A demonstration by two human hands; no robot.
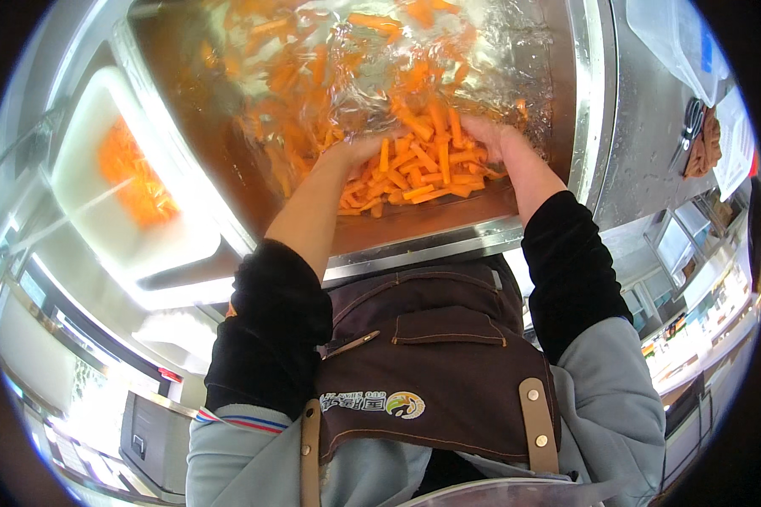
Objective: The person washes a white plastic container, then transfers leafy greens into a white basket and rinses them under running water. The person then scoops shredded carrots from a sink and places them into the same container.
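Cut carrot sticks form a heap near the close wall of a water-filled stainless steel sink. My left hand is at the heap's left far side, and my right hand is at its right far side. Both hands touch the heap, with palms turned inward around it. Sticks and rippling water hide most of the fingers, so their grip is not visible. More carrot pieces drift in the churned water beyond my hands, blurred by the ripples.
To the left stands a white plastic tub holding more carrot pieces. On the steel counter at right lie black-handled scissors, a brown cloth, a clear plastic container and a white perforated tray. The sink's raised front rim crosses below my forearms.
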